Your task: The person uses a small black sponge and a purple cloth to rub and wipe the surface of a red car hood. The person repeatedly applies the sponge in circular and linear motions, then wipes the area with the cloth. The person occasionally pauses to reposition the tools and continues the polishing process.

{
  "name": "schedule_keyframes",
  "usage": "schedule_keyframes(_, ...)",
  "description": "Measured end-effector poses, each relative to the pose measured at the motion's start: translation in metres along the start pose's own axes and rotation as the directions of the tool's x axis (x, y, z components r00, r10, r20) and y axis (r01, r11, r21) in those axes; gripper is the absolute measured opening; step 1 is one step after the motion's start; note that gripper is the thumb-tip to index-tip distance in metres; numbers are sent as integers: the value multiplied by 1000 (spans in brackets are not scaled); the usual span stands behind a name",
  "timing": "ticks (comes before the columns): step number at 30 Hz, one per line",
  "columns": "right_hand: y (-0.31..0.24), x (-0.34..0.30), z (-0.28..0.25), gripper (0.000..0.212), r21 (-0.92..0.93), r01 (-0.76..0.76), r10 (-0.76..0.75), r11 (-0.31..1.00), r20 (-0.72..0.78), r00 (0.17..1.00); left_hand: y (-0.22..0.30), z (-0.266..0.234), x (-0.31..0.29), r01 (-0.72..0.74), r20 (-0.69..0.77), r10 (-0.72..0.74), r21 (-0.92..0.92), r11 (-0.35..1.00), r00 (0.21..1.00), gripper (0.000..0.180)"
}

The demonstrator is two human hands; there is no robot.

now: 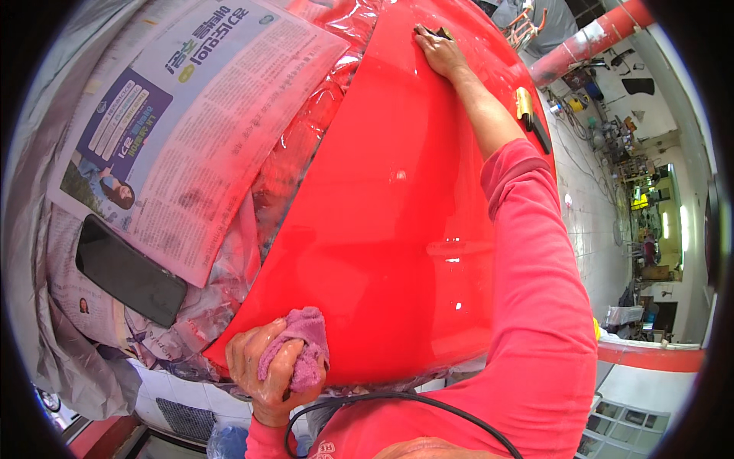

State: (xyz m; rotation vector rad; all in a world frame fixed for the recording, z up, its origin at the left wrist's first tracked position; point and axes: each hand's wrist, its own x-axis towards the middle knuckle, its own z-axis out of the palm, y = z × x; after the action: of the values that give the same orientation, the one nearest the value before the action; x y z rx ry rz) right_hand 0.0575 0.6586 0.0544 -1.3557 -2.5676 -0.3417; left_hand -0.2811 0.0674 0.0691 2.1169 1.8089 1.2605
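Note:
A glossy red car hood (382,222) fills the middle of the view. My left hand (264,375), at its near left corner, is closed around a crumpled purple cloth (302,344). At the far end of the hood, my outstretched right hand (442,55) presses on the surface. Its fingers are over a small dark-and-tan block (443,33), mostly hidden by the hand. A gold-coloured piece (524,103) with a black part lies on the hood's right edge beside a dark, narrow tool (541,135).
Newspaper sheets (252,99) and clear plastic film (306,130) cover the area left of the hood. A black smartphone (130,271) lies on the paper. A black cable (413,397) loops across my chest. A red post (589,46) and a cluttered workshop floor are at right.

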Motion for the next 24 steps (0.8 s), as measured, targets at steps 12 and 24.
schedule_keyframes(12,-156,-247,-126,62,379,287,-339,880,78,938,6,2,10,-3,7,3,21,1000,1000,39)
schedule_keyframes(24,-16,-67,6,49,170,128,-96,977,-183,978,2,9,7,-8,-50,10,48,999,999,40)
